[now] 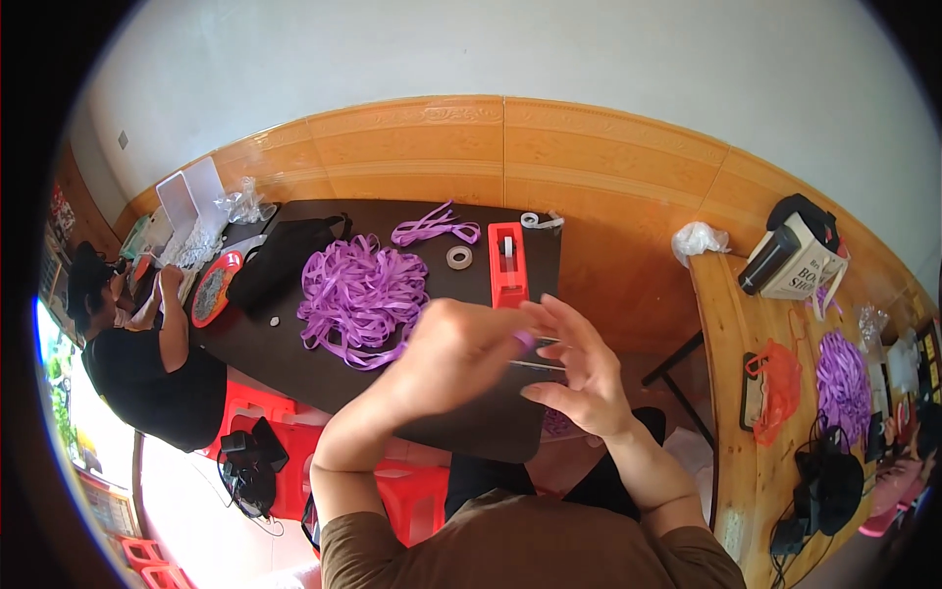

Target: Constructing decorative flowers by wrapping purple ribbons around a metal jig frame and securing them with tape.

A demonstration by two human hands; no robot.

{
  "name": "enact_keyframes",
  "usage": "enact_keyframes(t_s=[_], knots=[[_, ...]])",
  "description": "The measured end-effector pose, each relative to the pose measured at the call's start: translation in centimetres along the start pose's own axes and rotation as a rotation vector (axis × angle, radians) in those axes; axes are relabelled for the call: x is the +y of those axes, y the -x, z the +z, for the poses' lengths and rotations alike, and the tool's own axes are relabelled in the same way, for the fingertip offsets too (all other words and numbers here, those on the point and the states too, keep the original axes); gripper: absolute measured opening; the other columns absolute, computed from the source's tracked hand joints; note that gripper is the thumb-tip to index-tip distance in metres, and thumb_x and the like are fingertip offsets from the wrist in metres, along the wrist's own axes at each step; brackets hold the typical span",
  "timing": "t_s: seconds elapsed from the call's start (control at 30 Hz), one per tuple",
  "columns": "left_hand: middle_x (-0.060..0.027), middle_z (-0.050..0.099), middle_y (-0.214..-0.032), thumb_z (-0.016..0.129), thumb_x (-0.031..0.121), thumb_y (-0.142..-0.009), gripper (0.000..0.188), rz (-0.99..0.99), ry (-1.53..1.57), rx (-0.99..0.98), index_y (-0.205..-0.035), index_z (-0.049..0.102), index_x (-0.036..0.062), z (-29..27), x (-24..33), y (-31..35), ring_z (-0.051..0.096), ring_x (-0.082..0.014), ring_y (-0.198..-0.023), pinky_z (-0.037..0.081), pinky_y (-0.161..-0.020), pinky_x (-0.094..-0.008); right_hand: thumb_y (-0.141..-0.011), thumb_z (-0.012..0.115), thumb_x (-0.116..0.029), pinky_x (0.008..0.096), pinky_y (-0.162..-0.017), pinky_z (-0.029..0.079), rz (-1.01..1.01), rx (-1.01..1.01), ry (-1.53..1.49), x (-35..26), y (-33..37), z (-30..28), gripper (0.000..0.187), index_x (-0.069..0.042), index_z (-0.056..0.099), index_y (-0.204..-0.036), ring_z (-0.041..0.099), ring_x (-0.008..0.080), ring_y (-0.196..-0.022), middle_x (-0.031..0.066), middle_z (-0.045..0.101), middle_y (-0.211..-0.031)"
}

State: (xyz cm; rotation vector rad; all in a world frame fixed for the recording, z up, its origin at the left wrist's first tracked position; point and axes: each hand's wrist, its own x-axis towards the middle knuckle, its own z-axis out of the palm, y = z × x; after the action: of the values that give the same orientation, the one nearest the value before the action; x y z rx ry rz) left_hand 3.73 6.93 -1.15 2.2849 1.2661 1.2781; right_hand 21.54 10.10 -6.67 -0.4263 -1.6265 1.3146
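Note:
My left hand [456, 344] is closed above the dark table, with a small bit of purple ribbon [525, 341] showing at its fingertips. Close beside it, my right hand [587, 378] has its fingers apart, and nothing shows in its grasp. Thin pale, straight edges show under the hands; what they belong to I cannot make out. Just beyond stands a red tape dispenser [507, 265] with a small roll in it. A large heap of purple ribbon [363, 294] lies to the left of my left hand. Behind it are a smaller ribbon bundle [435, 228] and a roll of tape [458, 257].
At the left, a person [147, 363] in black sits by a red plate [218, 290] of small grey pieces. A black bag [285, 260] lies near the heap. The wooden table [731, 393] at right holds more purple ribbon [844, 378], an orange plastic bag [777, 388] and a tote [800, 260].

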Motion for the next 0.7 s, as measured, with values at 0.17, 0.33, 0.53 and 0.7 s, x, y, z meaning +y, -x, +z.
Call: enact_keyframes(t_s=[0.17, 0.33, 0.53, 0.7], knots=[[-0.0075, 0.063, -0.07, 0.063, 0.004, -0.08, 0.011, -0.137, 0.406, -0.245, -0.09, 0.064, -0.0011, 1.8, 1.1, -1.1, 0.059, -0.0157, -0.061, 0.046, -0.055, -0.0282, -0.083, 0.056, 0.004, 0.0208, -0.064, 0.047, 0.179, -0.013, -0.292, -0.7, 1.3, -2.7, 0.03, 0.004, 0.056, -0.114, 0.059, 0.0105, -0.072, 0.0082, 0.063, -0.091], [0.0019, 0.056, -0.067, 0.067, 0.006, -0.082, 0.012, -0.482, 0.732, -0.651, -0.09, 0.065, -0.002, 3.6, -3.8, -0.6, 0.048, -0.0036, -0.06, 0.039, -0.055, -0.0192, -0.083, 0.052, 0.005, 0.0219, -0.055, 0.043, -0.208, 0.377, 0.126, -1.6, 4.4, -7.8, 0.014, 0.007, 0.062, -0.093, 0.055, 0.01, -0.058, 0.0072, 0.059, -0.068], [-0.0148, 0.053, -0.11, 0.073, 0.006, -0.068, 0.04, -0.081, 0.052, -0.083, -0.105, 0.059, -0.0012, 8.8, -7.2, 4.9, 0.053, -0.0287, -0.102, 0.044, -0.088, -0.0355, -0.088, 0.052, -0.002, 0.0249, -0.054, 0.042, -0.186, 0.513, -0.126, -0.1, 7.0, -11.0, 0.013, 0.006, 0.06, -0.097, 0.048, 0.0106, -0.055, 0.0048, 0.052, -0.065], [-0.021, 0.043, -0.118, 0.076, 0.009, -0.063, 0.049, -0.195, -0.212, -0.051, -0.108, 0.057, 0.0014, 10.1, -6.5, 9.6, 0.046, -0.0382, -0.106, 0.041, -0.09, -0.0436, -0.087, 0.055, -0.003, 0.0251, -0.054, 0.041, -0.118, 0.562, -0.161, 1.4, 9.2, -10.9, 0.015, 0.006, 0.06, -0.098, 0.049, 0.0116, -0.055, 0.0047, 0.052, -0.063]])
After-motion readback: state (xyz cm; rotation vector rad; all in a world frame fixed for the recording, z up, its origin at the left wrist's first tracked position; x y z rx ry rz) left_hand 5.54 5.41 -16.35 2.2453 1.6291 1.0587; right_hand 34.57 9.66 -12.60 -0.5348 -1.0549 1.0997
